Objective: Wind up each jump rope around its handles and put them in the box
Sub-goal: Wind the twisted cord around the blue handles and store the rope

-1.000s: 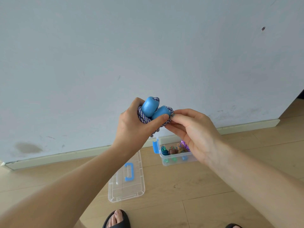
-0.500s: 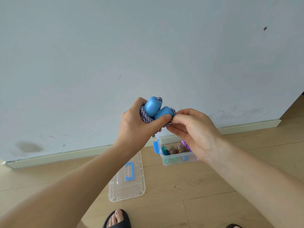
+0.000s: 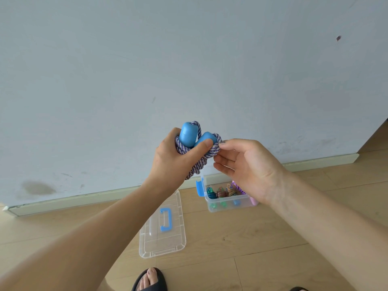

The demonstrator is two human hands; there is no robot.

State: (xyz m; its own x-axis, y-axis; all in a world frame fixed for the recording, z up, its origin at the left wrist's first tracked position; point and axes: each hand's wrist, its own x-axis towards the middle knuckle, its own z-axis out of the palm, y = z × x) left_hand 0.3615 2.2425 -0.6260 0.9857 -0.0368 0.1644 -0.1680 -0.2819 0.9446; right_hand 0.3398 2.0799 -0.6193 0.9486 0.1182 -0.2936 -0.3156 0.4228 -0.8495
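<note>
At chest height in front of the wall, my left hand (image 3: 171, 162) grips a jump rope (image 3: 200, 162). Its purple-and-white cord is wound around two blue handles (image 3: 189, 134), and a short loop hangs below my fist. My right hand (image 3: 252, 164) is just right of the bundle with its palm showing and its fingers loosely spread; only the thumb tip touches the cord. On the floor below stands the clear box (image 3: 210, 206) with blue latches, holding several wound ropes (image 3: 222, 193). My right wrist hides the box's right side.
The clear lid (image 3: 163, 234) with a blue handle lies flat on the wooden floor left of the box. A pale wall and skirting board run right behind both. My sandalled foot (image 3: 150, 280) is at the bottom edge.
My right hand has let go of the cord end it was pinching against the bundle and has opened. The left hand still holds the bundle in about the same place.
</note>
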